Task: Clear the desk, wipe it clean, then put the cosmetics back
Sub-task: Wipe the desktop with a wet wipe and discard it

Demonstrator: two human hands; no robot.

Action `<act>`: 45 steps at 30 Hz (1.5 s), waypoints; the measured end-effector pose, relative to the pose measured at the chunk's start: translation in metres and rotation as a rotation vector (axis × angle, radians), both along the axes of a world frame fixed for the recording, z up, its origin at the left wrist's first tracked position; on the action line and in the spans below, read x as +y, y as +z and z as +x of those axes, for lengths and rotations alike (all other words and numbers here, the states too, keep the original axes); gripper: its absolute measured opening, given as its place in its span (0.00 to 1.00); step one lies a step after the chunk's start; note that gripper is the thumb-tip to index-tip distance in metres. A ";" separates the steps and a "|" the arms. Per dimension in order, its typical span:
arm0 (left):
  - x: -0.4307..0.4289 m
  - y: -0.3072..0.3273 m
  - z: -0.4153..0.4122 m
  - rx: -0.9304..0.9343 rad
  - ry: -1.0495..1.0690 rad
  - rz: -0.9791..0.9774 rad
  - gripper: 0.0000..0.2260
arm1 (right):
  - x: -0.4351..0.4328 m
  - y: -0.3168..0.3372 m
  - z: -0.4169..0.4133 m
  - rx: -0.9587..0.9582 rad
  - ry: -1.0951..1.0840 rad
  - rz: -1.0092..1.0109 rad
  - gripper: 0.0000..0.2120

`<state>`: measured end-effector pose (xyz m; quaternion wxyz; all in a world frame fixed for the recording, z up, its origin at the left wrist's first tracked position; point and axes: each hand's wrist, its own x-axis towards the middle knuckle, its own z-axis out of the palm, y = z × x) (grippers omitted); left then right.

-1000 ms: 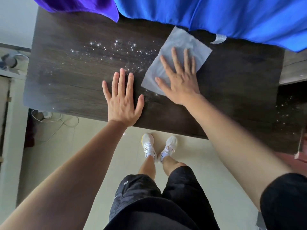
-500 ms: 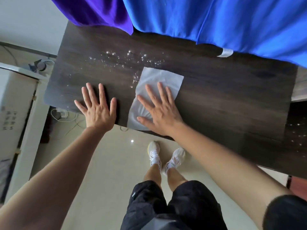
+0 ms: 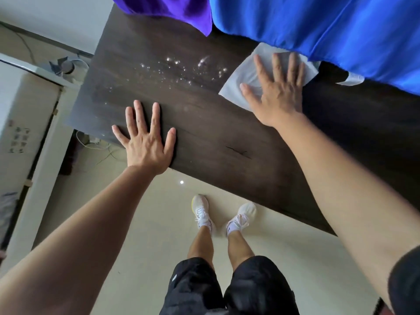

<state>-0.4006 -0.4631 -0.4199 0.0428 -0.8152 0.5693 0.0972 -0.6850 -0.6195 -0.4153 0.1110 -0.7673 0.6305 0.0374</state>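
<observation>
A: Shifted since half a second back: wipe (image 3: 248, 72) and right hand (image 3: 276, 94), up from the near edge of the desk (image 3: 227, 144) to the far side, against the blue fabric (image 3: 329, 30). Left hand (image 3: 145, 144) unchanged, flat at the near-left edge.

B: Noted. Left to right, please.

A: Far left, white cabinet (image 3: 29, 123), standing apart from the desk. Loose white cables (image 3: 95, 144) on the floor (image 3: 147, 223), just below the desk's left corner. Next, left hand: palm down on the wood, fingers straight and spread, gripping nothing, wrist out past the near edge.

B: Spill?

A: Scattered droplets (image 3: 188, 71), on the left half of the top, beyond the left hand and clear of it. Nearest ones just left of the wipe. Purple fabric (image 3: 177, 10) hanging over the far edge above them. Lower centre, white shoes (image 3: 202, 212) on the pale floor, close to the desk's near edge.

B: Right side?

A: Right hand palm down on the wipe, fingers straight and fanned, pressing, not curled round it. Wipe pale, creased, lying flat on the desk. Far edge meeting the blue fabric; tucked under or only touching, cannot tell. White tag (image 3: 351, 79) at the fabric hem, just right of the wipe.
</observation>
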 end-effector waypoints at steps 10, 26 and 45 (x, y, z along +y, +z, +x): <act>0.000 0.004 -0.001 0.019 -0.020 -0.005 0.31 | 0.048 0.005 0.068 -0.017 0.419 0.054 0.36; -0.004 0.011 0.019 0.156 -0.157 0.001 0.32 | 0.027 0.012 0.044 0.045 -0.064 0.090 0.36; -0.090 0.008 0.221 0.271 -0.420 -0.023 0.36 | 0.066 0.016 0.167 0.010 0.014 0.115 0.36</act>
